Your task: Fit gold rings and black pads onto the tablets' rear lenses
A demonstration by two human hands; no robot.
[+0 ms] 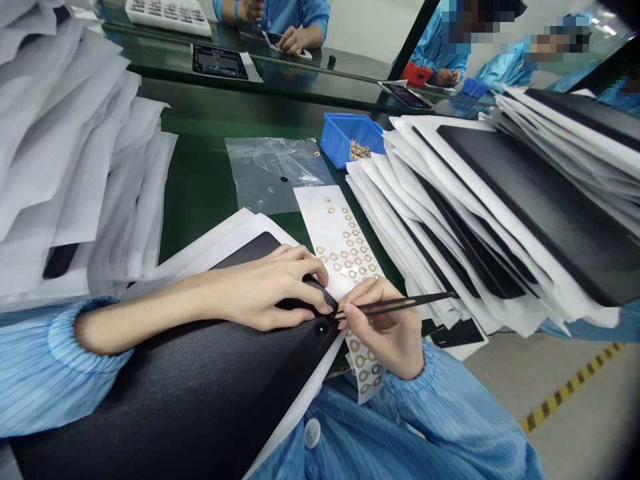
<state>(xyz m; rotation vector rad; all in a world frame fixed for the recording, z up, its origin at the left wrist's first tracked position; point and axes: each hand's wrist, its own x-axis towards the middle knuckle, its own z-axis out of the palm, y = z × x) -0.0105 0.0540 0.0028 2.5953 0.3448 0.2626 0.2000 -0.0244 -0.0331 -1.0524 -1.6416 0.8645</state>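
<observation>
- Here's the left hand (273, 290), lying palm-down across the black panel (190, 393), fingers spread and apart, clamped on nothing, index fingertip right by the tweezer tips.
- And the right hand (387, 327) has thumb and fingers pinched together on the black tweezers (405, 305), whose tips point down at the panel's edge; whether they grip anything is too small to tell.
- Just beside those tips sits a round black lens (321, 328), near the panel's right-hand edge.
- The panel lies aslant in front of the person, white sheets (200, 257) showing beneath it.
- Just beyond, a white sticker sheet (320, 213) carries rows of gold rings, partly behind the right hand.
- Further up, a clear plastic bag (277, 167) lies flat near a blue bin (334, 140) holding small gold-coloured pieces (360, 150).
</observation>
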